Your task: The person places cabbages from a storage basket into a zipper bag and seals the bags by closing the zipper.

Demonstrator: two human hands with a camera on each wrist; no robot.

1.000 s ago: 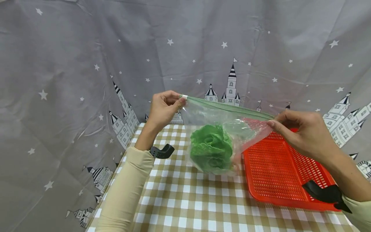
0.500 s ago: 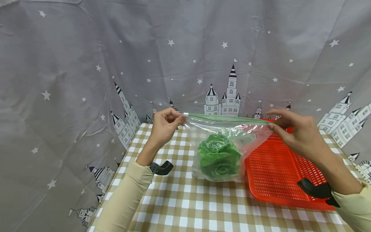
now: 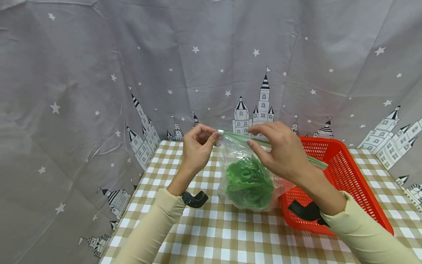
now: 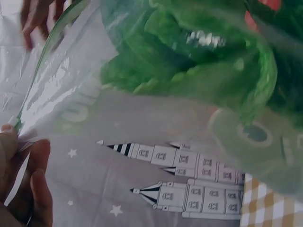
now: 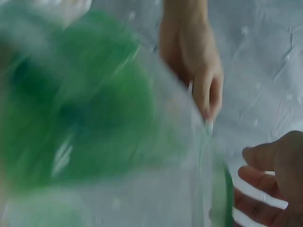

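Observation:
A clear zip bag (image 3: 225, 152) with a green zip edge hangs above the checked tablecloth. Inside it lies a leafy green head of lettuce (image 3: 248, 183), blurred in the right wrist view. At the bag's top left corner my left hand (image 3: 197, 150) pinches the zip edge by its white slider (image 3: 220, 131). My right hand (image 3: 281, 152) is at the zip edge, nearer the middle, and covers part of it. In the right wrist view, the right hand's fingers (image 5: 258, 179) are spread beside the zip edge, not gripping it. The bag's right corner sags freely.
A red perforated plastic basket (image 3: 359, 190) stands to the right on the checked tablecloth (image 3: 197, 234), partly behind the bag and right forearm. A grey curtain (image 3: 158, 44) printed with stars and castles hangs behind the table.
My right hand has let go of the bag's right corner and moved left along the zip edge. The bag has come down, its right end now drooping. My left hand keeps its pinch.

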